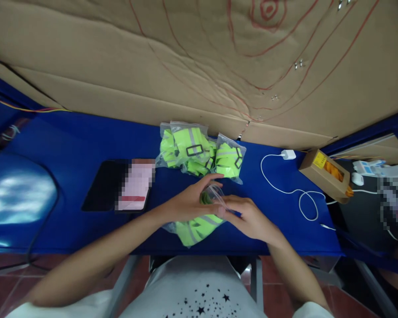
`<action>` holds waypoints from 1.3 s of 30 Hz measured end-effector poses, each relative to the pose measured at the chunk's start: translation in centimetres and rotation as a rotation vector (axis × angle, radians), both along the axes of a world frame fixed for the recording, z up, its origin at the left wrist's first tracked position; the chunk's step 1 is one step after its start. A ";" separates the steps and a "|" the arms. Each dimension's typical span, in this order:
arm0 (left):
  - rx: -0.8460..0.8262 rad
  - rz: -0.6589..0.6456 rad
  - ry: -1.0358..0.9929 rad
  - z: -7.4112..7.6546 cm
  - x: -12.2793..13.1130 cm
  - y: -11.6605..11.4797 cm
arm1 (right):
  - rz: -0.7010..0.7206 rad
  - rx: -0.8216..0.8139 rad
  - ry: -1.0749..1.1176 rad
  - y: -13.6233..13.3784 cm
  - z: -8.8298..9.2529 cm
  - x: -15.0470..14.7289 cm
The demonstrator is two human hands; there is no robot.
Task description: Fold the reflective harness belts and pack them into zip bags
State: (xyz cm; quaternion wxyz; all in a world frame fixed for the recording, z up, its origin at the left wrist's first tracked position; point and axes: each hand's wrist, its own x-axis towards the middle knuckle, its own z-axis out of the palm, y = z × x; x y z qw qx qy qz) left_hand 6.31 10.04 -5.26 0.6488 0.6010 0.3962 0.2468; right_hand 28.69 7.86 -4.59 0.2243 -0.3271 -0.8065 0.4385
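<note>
Above the near part of the blue table, my left hand [195, 198] curls around a clear zip bag [215, 191], its thumb on the bag's near edge. My right hand [252, 216] pinches the same bag at its opening from the right. Neon yellow-green webbing shows inside it, partly hidden by my fingers. Under my hands lies more neon webbing with grey reflective stripes [196, 230], in clear plastic at its left end. Just beyond sit several filled bags of the same webbing with black buckles, among them a front bag [190, 142] and a right-hand bag [230, 158].
Left of my hands lie a dark phone-like slab [102, 185] and a lit phone [135, 185]. A white charger [288, 154] with its cable and a cardboard box [327, 176] holding something orange are at the right. A cardboard wall [119, 79] stands behind the table.
</note>
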 end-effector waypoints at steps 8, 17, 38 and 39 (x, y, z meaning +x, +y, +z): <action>-0.167 0.178 -0.004 -1.1 -1.2 1.0 | -0.041 -0.025 0.097 3.1 -0.8 1.4; -0.214 0.179 -0.034 -1.7 -1.7 1.4 | -0.089 -0.083 0.109 2.8 -2.6 -0.3; -0.159 0.159 -0.070 -2.3 -2.6 0.7 | -0.113 -0.331 0.165 3.2 -3.4 1.8; -0.144 0.180 -0.074 -2.3 -2.7 0.8 | -0.131 -0.381 0.172 3.2 -3.5 1.8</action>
